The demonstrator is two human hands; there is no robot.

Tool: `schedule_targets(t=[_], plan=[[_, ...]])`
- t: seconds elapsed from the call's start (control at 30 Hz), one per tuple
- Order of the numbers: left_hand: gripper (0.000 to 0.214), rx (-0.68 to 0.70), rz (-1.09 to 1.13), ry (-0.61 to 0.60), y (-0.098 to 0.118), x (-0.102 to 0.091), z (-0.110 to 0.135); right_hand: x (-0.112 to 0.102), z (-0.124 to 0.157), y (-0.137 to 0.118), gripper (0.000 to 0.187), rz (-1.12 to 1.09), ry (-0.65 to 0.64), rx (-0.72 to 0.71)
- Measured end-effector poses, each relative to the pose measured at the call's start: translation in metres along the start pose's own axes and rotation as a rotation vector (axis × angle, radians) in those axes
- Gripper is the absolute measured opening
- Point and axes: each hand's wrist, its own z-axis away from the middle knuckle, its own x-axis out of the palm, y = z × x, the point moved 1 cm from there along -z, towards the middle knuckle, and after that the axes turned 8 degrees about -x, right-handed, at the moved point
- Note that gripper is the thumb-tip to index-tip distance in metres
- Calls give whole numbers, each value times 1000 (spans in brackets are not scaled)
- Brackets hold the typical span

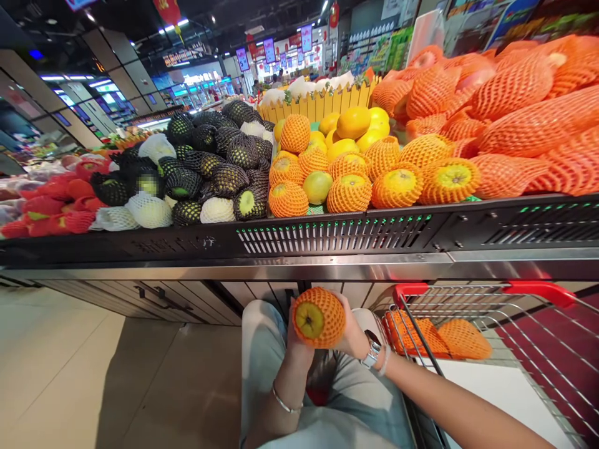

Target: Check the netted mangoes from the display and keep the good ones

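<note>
Orange foam netting wraps the melon (330,315), which sits between the person's two hands, above the lap and on the near side of the display surface (281,271). It is roundish, so no strong long axis shows; its bare, yellow-green end, with a dark spot at the middle, faces up and a little to the left. The left hand (301,348) cups it at the left and below, and the right hand (352,332) presses along its right side; both touch it. The grip of each is curved to about the melon's own width, and most fingertips are hidden behind the fruit. To the right, apart from the melon, stands the cart (540,292), with orange-netted pieces (463,338) lying inside; the right hand is the nearer one to it. Beyond the melon, on the far side, the black crate (299,234) holds more netted yellow melons (350,192).
</note>
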Motion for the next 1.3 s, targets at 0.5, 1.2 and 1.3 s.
schedule_targets(t=[0.5, 1.2, 1.3], plan=[[42, -128, 172, -53, 10, 14, -10, -25, -24, -27, 69, 194, -37, -16], [67, -200, 25, -358, -23, 18, -2, -38, -27, -24, 34, -50, 299, -20], [74, -177, -69, -398, -25, 12, -9, -41, -27, -28, 35, -79, 352, 31]])
